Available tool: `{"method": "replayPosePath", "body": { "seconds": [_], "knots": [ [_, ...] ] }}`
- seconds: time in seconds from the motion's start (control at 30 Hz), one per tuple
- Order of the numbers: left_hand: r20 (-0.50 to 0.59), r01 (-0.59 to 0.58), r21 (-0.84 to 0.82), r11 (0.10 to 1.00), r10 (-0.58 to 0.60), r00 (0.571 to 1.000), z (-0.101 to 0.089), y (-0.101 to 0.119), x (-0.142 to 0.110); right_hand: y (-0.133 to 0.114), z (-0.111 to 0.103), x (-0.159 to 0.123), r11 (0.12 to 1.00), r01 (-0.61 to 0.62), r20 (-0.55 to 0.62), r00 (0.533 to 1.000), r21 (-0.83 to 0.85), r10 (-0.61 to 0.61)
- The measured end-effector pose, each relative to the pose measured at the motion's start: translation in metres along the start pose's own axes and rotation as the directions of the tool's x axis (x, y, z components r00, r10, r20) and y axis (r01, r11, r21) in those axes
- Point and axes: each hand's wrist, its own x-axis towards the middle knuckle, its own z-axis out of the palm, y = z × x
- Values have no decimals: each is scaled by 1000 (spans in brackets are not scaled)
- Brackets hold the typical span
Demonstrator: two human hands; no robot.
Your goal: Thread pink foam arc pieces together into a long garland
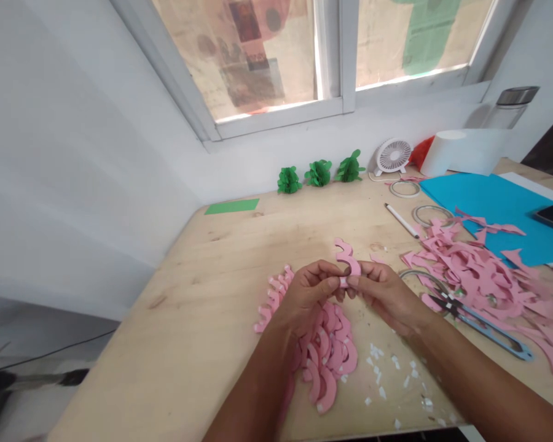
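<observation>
We see a pale wooden bench filling most of the view, with a grey-framed window in the white wall behind it. Next in size, at the far right, we find blue sheets, partly covered by a loose heap of pink scraps. A smaller pile of curved pink cut-outs lies near the middle of the near side, partly hidden by the left forearm. Our left hand hangs above that pile, and our right hand faces it from the other side. Blue-handled scissors rest against the near edge of the scrap heap. A flat green strip lies at the back left, and a small white fan stands by the wall, to the right of three ruffled green paper ornaments. A white pen lies between the fan and the heap. Smaller yet is the wavy pink piece, raised over the bench between our hands; the fingers of both are clamped on its lower end, thumbs nearly meeting there. Tiniest of all, white bits litter the wood just right of the pile.
</observation>
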Motion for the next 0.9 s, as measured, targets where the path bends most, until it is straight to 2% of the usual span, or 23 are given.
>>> {"method": "replayPosePath", "body": {
  "seconds": [0.2,0.4,0.9],
  "knots": [
    [9,-8,-22,1000,8,1000,0,1,0,0,0,0,1000,-3,-1,1000,-7,3],
    [80,-45,64,997,39,996,-1,5,-1,-3,2,-1,999,10,-8,1000,31,-9],
    [99,-119,100,988,109,989,-4,-1,0,0,1,0,998,23,-22,1000,60,-21]
  ]
}}
